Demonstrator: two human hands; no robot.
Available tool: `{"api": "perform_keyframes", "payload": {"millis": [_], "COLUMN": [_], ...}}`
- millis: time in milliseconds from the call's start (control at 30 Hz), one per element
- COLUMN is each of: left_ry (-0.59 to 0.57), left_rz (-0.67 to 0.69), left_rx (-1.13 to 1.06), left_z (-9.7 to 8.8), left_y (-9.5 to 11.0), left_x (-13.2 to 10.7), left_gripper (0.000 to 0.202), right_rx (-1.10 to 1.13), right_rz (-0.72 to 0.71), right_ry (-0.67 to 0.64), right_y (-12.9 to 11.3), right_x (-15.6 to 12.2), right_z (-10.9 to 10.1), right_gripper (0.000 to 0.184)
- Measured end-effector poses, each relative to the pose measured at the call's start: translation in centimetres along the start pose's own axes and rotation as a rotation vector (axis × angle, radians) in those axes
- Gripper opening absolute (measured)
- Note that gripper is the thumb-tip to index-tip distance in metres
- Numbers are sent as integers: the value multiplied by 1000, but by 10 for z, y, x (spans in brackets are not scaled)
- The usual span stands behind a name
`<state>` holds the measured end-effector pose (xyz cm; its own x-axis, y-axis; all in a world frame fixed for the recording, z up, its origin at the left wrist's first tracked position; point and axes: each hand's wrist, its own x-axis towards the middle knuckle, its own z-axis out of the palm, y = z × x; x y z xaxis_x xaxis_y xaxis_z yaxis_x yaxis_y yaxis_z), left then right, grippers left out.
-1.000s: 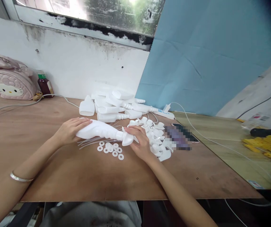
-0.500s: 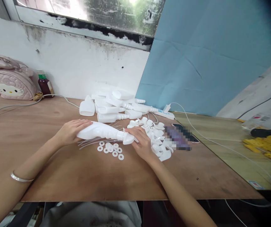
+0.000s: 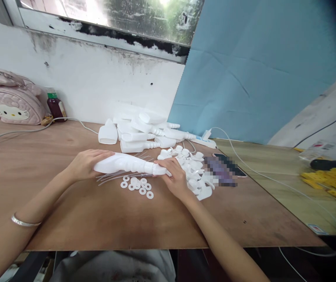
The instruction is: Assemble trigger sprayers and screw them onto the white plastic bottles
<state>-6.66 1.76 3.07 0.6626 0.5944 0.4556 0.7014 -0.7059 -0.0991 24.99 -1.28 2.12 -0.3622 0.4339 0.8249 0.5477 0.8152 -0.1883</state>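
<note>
A long white plastic bottle (image 3: 126, 163) with a ribbed neck lies crosswise between my two hands, above the table. My left hand (image 3: 90, 164) is closed around its wide base at the left. At the other end, my right hand (image 3: 174, 175) grips the white cap piece (image 3: 159, 169) on the neck, fingers over the top and thumb below. Thin clear tubes (image 3: 112, 178) lie beneath the bottle, partly hidden by it. Several flat white washers (image 3: 142, 191) are scattered just in front. Beside my right hand is a heap of white plastic caps (image 3: 195, 168).
Behind my hands, more white bottles (image 3: 135, 143) are piled against the wall. A power strip (image 3: 205, 141), cables and a phone (image 3: 232, 165) lie to the right. A pink bag (image 3: 17, 103) and a dark bottle (image 3: 56, 105) stand at the back left.
The cap piece has turned on the bottle's neck: its pointed side faced down toward me and now it looks straight. Both hands keep their grip, almost in place.
</note>
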Motion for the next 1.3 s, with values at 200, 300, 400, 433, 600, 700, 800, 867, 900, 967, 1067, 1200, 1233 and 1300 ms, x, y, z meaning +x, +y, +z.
{"api": "perform_keyframes", "payload": {"millis": [200, 300, 400, 433, 600, 700, 800, 867, 900, 967, 1067, 1200, 1233, 1300], "left_ry": [3, -4, -5, -7, 18, 95, 168, 172, 174, 197, 290, 375, 388, 426], "left_rz": [3, 19, 6, -6, -171, -289, -418, -456, -449, -364, -150, -14, 2, 36], "left_rx": [7, 3, -20, -33, -264, -304, -345, -385, -391, -347, -162, 18, 41, 87], "left_z": [-8, -7, -6, -6, -2, 3, 6, 6, 5, 5, 8, 17, 19, 19], "left_y": [-3, -4, -2, -1, -1, -6, -9, -6, -3, 5, 24, 52, 59, 69], "left_x": [-1, -1, -1, -1, -1, -3, -3, -3, -2, 0, 3, 8, 9, 10], "left_gripper": [44, 45, 44, 43, 43, 49, 50, 48, 47, 44, 49, 56, 56, 54], "right_rx": [-27, -31, -30, -30, -95, -127, -102, -73, -54, -2, 147, 426, 487, 616], "right_rz": [-41, -62, -70, -65, 27, 59, 71, 102, 123, 179, 310, 419, 429, 451], "right_ry": [-8, -5, 9, 20, 142, 182, 154, 101, 68, 6, -32, 27, 73, 201], "right_y": [1, 2, 3, 3, 0, -2, -3, -4, -4, -7, -13, -21, -23, -26], "right_x": [-1, -1, -2, -1, 1, 2, 1, 0, -1, -2, -3, -7, -8, -8], "right_z": [1, 1, 2, 2, 1, 0, 1, 2, 2, 4, 6, 10, 11, 14], "right_gripper": [26, 27, 30, 33, 64, 62, 54, 49, 47, 47, 56, 63, 61, 58]}}
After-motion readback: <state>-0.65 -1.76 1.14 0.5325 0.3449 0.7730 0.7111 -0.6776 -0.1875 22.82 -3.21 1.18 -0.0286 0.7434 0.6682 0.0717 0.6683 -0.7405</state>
